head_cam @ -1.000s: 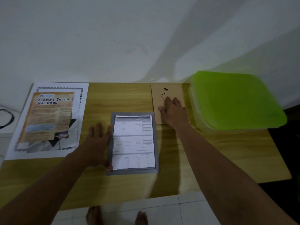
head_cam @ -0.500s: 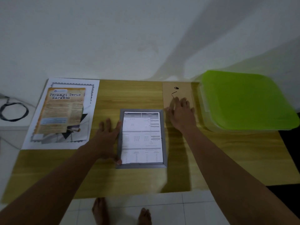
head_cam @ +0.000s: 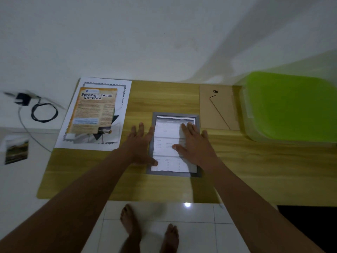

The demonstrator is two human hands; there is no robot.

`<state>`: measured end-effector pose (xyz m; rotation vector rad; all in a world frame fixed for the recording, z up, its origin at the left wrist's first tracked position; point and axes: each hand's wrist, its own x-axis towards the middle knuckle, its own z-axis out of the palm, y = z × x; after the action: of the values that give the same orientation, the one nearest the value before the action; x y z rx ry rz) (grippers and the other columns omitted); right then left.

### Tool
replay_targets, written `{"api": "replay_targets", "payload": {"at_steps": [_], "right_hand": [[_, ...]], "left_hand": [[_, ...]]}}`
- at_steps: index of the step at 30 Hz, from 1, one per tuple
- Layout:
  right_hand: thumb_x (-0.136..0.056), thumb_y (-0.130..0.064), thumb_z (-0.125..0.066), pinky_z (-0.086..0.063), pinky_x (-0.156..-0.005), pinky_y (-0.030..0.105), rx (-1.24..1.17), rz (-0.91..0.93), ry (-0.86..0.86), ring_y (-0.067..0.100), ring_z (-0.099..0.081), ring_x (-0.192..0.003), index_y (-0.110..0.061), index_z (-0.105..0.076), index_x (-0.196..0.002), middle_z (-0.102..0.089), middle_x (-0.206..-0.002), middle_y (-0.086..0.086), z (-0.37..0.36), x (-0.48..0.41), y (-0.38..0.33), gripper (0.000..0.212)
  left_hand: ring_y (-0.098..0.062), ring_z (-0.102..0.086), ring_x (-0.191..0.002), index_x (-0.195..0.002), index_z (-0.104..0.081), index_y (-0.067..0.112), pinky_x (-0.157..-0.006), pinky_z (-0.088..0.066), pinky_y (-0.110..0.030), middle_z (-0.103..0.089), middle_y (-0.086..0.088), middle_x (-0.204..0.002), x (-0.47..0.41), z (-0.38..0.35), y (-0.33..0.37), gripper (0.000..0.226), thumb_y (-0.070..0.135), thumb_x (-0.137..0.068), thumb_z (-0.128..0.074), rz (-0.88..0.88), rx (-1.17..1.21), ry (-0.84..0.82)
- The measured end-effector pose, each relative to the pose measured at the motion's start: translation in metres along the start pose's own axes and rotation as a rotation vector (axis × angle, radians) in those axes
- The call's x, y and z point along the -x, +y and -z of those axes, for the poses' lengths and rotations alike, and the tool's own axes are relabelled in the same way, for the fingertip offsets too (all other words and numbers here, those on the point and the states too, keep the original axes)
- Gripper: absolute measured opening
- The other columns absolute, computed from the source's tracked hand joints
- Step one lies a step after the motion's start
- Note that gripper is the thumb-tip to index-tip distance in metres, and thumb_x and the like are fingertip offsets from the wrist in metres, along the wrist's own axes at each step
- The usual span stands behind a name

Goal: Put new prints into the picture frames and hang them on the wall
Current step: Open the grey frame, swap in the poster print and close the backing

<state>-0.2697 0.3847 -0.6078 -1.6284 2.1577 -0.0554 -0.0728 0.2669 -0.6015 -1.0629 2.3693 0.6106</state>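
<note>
We see the grey picture frame lying flat near the middle of the wooden surface, with a printed sheet of tables and text inside its border. The right hand rests flat on that sheet, fingers straight and slightly spread, grasping nothing. The left hand is also released and flat, its palm on the surface just beside the frame's left edge and its thumb touching the frame's lower left part. Beyond the frame to the right lies the brown backing board, flat, its stand leg and small hanger showing. Toward the left end lies a poster print headed "Perangi Terus Narkoba", on top of a larger bordered sheet.

The surface stands against a plain white wall. At its right end sits a translucent box closed by a green lid; we cannot tell what it holds. Off the surface to the left we find a coiled black cable with a blurred plug, and a small photo. Below the near edge are the white tiled floor and two bare feet.

Half a second ago the right hand lay on the backing board; it has since come onto the printed sheet. The left hand keeps its place, and the frame, board, poster print and box lie as they did
</note>
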Motion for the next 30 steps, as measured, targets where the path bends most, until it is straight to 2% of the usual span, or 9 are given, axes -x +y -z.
{"api": "replay_targets", "payload": {"at_steps": [6,8,12,14,20,24,25,27,30], "right_hand": [[-0.098,-0.057,-0.043,-0.011,-0.12,0.054,-0.038,0.024,0.08,0.024,-0.015,-0.151,-0.018,-0.018,-0.157,-0.017,-0.164,0.006,-0.008,-0.001,0.001,0.075],[-0.098,-0.059,-0.041,-0.012,-0.12,0.053,-0.033,0.032,0.103,0.023,-0.012,-0.152,-0.016,-0.018,-0.156,-0.015,-0.165,0.007,-0.012,0.001,0.001,0.076],[-0.095,-0.069,-0.028,-0.002,-0.121,0.055,0.005,-0.03,0.093,0.024,0.005,-0.153,-0.012,-0.004,-0.158,0.001,-0.166,0.012,-0.017,0.007,0.001,0.088],[-0.093,-0.074,-0.027,0.001,-0.119,0.057,0.01,-0.037,0.087,0.024,0.005,-0.153,-0.014,0.0,-0.158,0.001,-0.166,0.011,-0.016,0.009,0.0,0.093],[-0.096,-0.061,-0.044,0.006,-0.117,0.058,-0.077,0.031,0.148,0.022,-0.011,-0.151,-0.016,-0.007,-0.158,-0.016,-0.164,0.006,-0.012,0.009,-0.008,0.085],[-0.095,-0.056,-0.052,0.006,-0.12,0.05,-0.225,0.026,0.164,0.016,-0.009,-0.152,-0.018,-0.007,-0.159,-0.012,-0.166,0.001,-0.012,0.007,-0.008,0.087],[-0.094,-0.052,-0.056,0.002,-0.122,0.048,-0.288,0.028,0.173,0.016,-0.012,-0.152,-0.019,-0.009,-0.159,-0.013,-0.165,-0.001,-0.011,0.007,-0.008,0.087],[-0.092,-0.042,-0.066,-0.015,-0.123,0.044,-0.436,0.031,0.21,0.017,-0.02,-0.15,-0.021,-0.016,-0.158,-0.02,-0.164,-0.003,-0.009,0.007,-0.011,0.085],[-0.088,-0.03,-0.074,-0.033,-0.117,0.037,-0.644,0.007,0.249,0.014,-0.035,-0.143,-0.022,-0.027,-0.156,-0.034,-0.158,-0.004,-0.002,0.008,-0.016,0.083]], "left_hand": [[-0.039,0.021,-0.145,-0.153,0.017,0.019,-0.118,-0.001,-0.053,0.025,-0.018,-0.158,0.004,-0.005,0.009,0.124,0.064,-0.075,-0.068,-0.025,0.029,0.071],[-0.038,0.019,-0.146,-0.153,0.014,0.018,-0.118,-0.003,-0.054,0.022,-0.018,-0.158,0.005,-0.008,0.014,0.119,0.066,-0.077,-0.065,-0.051,0.022,0.096],[-0.036,0.013,-0.148,-0.153,0.014,0.011,-0.119,-0.007,-0.056,0.017,-0.016,-0.16,0.006,-0.011,0.017,0.132,0.068,-0.069,-0.071,-0.064,0.041,0.133],[-0.035,0.01,-0.149,-0.153,0.013,0.011,-0.119,-0.007,-0.056,0.014,-0.016,-0.161,0.006,-0.01,0.015,0.135,0.071,-0.066,-0.071,-0.066,0.021,0.137],[-0.032,0.008,-0.15,-0.153,0.013,0.008,-0.119,-0.005,-0.057,0.011,-0.016,-0.161,0.008,-0.005,0.018,0.135,0.073,-0.066,-0.068,-0.067,-0.023,0.139],[-0.032,0.008,-0.15,-0.153,0.008,0.007,-0.118,-0.007,-0.058,0.008,-0.016,-0.162,0.007,-0.007,0.02,0.127,0.073,-0.072,-0.064,-0.05,0.034,0.172],[-0.032,0.007,-0.15,-0.153,0.006,0.006,-0.118,-0.007,-0.058,0.007,-0.016,-0.162,0.007,-0.007,0.023,0.124,0.07,-0.074,-0.064,-0.046,0.091,0.192],[-0.031,0.003,-0.15,-0.153,0.002,0.005,-0.117,-0.011,-0.058,0.001,-0.016,-0.162,0.007,-0.008,0.028,0.118,0.064,-0.078,-0.065,-0.033,0.217,0.237],[-0.032,-0.016,-0.145,-0.152,-0.013,0.007,-0.112,-0.024,-0.054,-0.025,-0.014,-0.154,0.002,-0.008,0.032,0.104,0.06,-0.079,-0.066,-0.01,0.327,0.335]]}}
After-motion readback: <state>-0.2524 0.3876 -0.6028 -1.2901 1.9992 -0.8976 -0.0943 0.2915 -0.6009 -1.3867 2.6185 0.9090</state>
